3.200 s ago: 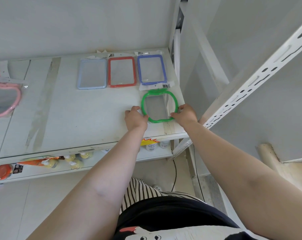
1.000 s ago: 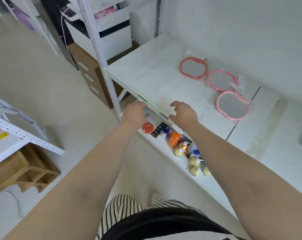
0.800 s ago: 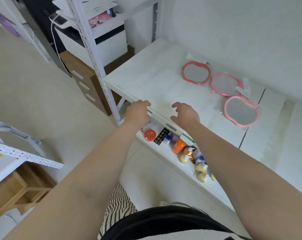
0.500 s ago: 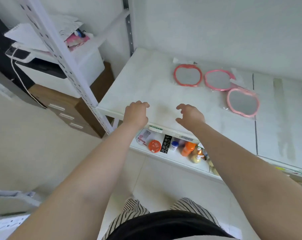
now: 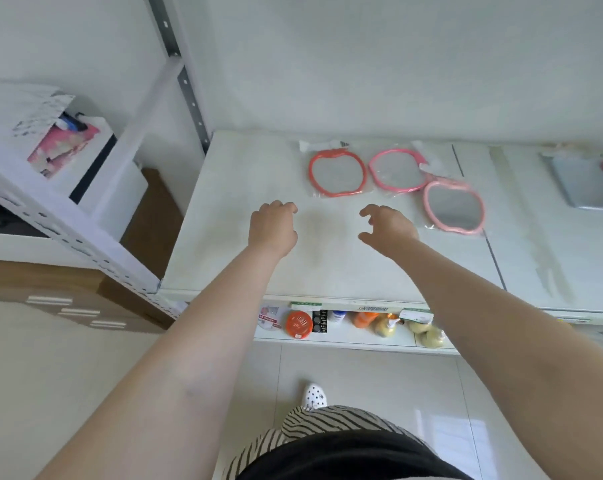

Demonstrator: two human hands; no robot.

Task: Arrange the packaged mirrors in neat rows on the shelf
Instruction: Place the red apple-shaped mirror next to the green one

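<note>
While turning away from the shelf's right end, where a green-framed mirror was being squared up with both hands three seconds back, swung left and stepped in toward the apple-shaped group. Half a second ago sat at the front lip of the shelf; now out over the board, well past the edge. Means, most likely, that the right-hand rows are dealt with for now and that these three come next.

Red-framed apple mirror and pink-framed apple mirror at the back lying side by side near the wall, bags touching or nearly so. Third pink apple mirror set forward and to the right, out of line, its bag overlapping the corner of the back pink one. Probably the piece to be shifted, though not yet touched.

Left hand stretched forward, palm down, fingers loosely curled, gripping nothing, short of the red frame. Right hand likewise empty, fingers spread and hooked, thumb low, hovering just beside the forward pink mirror and below the gap between the back two. Cannot tell whether either hand brushes the shelf surface. Both forearms reaching out nearly parallel.

Further right, cut by the frame edge: a grey rectangular mirror. Below: bottles and small goods on the lower shelf.
</note>
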